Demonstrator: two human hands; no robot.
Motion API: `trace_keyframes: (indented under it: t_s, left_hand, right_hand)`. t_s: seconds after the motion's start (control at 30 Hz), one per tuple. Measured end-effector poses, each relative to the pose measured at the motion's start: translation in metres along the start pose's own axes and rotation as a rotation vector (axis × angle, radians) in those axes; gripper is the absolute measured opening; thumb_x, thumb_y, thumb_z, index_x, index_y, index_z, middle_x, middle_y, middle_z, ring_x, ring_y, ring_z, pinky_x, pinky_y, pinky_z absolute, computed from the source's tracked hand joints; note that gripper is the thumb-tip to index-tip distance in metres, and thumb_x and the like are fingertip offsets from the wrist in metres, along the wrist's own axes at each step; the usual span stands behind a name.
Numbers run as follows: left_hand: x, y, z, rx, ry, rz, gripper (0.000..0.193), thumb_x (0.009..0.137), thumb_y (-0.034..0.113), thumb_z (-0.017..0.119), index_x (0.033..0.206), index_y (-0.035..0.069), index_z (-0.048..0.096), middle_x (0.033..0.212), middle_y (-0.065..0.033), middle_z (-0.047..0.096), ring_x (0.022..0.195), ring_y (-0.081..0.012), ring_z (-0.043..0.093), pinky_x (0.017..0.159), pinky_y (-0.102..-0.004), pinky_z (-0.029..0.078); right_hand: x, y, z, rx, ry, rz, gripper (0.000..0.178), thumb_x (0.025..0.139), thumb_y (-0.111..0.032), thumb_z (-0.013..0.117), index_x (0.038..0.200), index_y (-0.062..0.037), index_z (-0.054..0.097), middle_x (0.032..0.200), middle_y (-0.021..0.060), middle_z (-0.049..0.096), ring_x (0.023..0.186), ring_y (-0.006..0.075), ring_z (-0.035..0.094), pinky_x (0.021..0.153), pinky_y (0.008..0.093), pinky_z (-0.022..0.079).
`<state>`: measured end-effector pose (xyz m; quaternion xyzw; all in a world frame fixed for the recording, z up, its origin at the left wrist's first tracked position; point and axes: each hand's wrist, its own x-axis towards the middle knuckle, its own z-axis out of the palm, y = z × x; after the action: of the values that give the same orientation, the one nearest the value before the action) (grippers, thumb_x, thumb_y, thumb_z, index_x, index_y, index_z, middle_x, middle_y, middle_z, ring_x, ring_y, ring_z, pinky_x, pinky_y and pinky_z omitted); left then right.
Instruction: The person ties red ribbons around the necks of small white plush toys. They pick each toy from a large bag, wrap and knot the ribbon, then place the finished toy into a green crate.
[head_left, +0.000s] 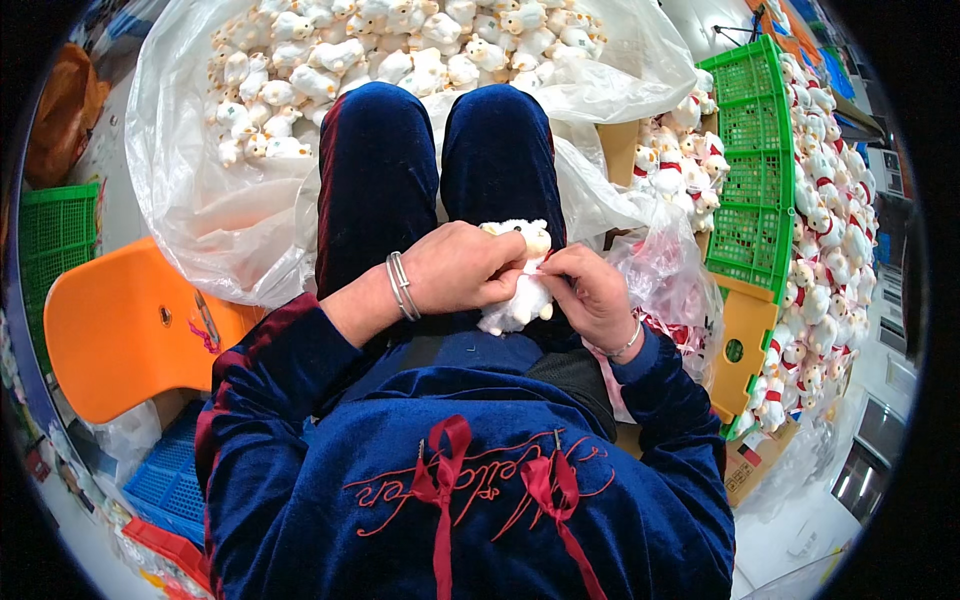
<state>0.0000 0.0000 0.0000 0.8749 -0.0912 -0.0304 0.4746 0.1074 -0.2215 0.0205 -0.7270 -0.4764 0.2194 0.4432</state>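
A small white plush animal point(518, 306) with a cream-coloured head sits upright on my lap between my thighs. My left hand point(462, 266) comes over it from the left, fingers curled and pinched at its neck. On the other side, my right hand point(592, 290) has thumb and forefinger pinched together beside the neck. A bit of thin red ribbon point(548, 255) shows at the neck between both hands; most of it is hidden by my fingers.
Ahead of my knees, a large clear plastic sheet point(165, 150) holds many similar plush animals point(340, 55). At right stand a green crate point(745, 150), a bag of red strips point(665, 265) and piled toys with red neckbands point(820, 270). An orange chair point(120, 330) is at left.
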Motion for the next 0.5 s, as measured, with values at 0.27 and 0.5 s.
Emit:
trace_keyframes:
  t_s: [0.27, 0.5]
  left_hand:
    - [-0.012, 0.008, 0.012, -0.292, 0.145, -0.106, 0.014, 0.093, 0.016, 0.064, 0.09, 0.003, 0.063, 0.074, -0.0153, 0.068, 0.065, -0.0296, 0.07, 0.061, -0.0355, 0.054]
    - [-0.01, 0.021, 0.013, -0.167, 0.228, -0.333, 0.034, 0.095, 0.03, 0.068, 0.075, 0.002, 0.067, 0.063, -0.0143, 0.065, 0.056, -0.0259, 0.066, 0.054, -0.0341, 0.051]
  right_hand:
    - [-0.009, -0.006, 0.005, -0.197, 0.186, -0.138, 0.028, 0.078, 0.007, 0.075, 0.102, -0.0022, 0.063, 0.095, 0.0128, 0.065, 0.087, 0.0312, 0.064, 0.077, 0.038, 0.051]
    - [-0.012, -0.016, 0.013, -0.162, 0.147, 0.249, 0.022, 0.087, -0.014, 0.075, 0.099, -0.0001, 0.062, 0.088, 0.0125, 0.061, 0.082, 0.028, 0.061, 0.078, 0.0342, 0.05]
